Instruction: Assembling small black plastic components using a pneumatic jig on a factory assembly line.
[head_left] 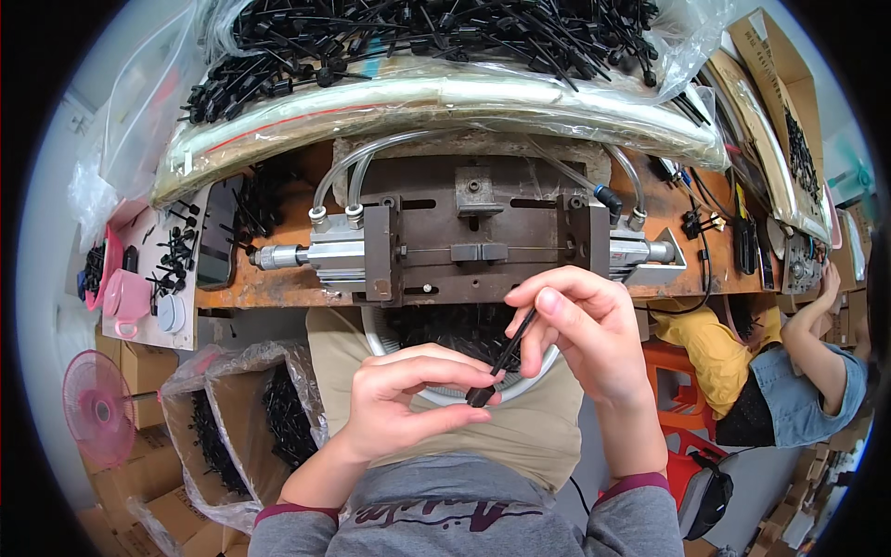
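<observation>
A thin black plastic part [507, 356], a rod with a chunky head, slants between my two hands above my lap. The thumb and fingers of my left hand [404, 395] close round its lower, headed end. Higher up, my right hand [589, 334] pinches the rod between thumb and fingertips. Below them a white-rimmed basket [374, 332] of similar black parts rests on my lap, partly hidden by my hands. Just beyond stands a dark metal fixture [427, 278] with two small blocks [479, 252] at its middle and a silver air cylinder [336, 255] on its left.
Black parts [445, 32] are heaped on a plastic-wrapped bundle [436, 93] behind the fixture. Clear hoses [339, 176] run to the cylinders. Lined boxes [246, 418] of parts and a pink fan [99, 408] stand left. A co-worker [798, 381] sits at the right.
</observation>
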`<state>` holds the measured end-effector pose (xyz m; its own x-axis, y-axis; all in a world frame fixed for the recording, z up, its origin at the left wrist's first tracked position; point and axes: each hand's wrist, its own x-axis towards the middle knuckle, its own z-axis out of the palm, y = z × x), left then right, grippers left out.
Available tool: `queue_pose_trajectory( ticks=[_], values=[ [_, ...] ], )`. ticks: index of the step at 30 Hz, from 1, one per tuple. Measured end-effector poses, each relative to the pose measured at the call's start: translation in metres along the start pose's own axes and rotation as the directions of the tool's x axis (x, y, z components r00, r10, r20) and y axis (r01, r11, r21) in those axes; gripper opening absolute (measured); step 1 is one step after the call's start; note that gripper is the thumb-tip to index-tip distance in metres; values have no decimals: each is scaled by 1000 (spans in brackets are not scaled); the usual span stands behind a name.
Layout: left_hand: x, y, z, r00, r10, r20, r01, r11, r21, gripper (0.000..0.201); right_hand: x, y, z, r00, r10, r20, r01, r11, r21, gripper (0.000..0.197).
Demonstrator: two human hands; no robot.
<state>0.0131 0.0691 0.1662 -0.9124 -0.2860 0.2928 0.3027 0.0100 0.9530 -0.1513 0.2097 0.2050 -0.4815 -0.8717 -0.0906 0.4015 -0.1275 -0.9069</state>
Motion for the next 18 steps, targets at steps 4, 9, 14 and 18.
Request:
queue_pose_trajectory(
  ticks=[4, 9, 14, 18],
  values=[
    [7, 7, 2, 986, 165, 5, -160, 950, 266, 38, 0, 3, 0, 998, -52, -40, 48, 995, -89, 22],
    [6, 9, 2, 973, 231, 14, -217, 890, 400, 34, 2, 1, 3, 999, -5, -39, 5, 1000, -7, 27],
    [6, 5, 1, 971, 240, -6, -225, 917, 328, 31, 3, 4, 3, 1000, -20, -10, 21, 1000, 21, 27],
    [3, -1, 1, 973, 230, -13, -218, 936, 276, 29, 4, 7, 5, 999, 20, -27, -20, 1000, 7, 24]
  ],
)
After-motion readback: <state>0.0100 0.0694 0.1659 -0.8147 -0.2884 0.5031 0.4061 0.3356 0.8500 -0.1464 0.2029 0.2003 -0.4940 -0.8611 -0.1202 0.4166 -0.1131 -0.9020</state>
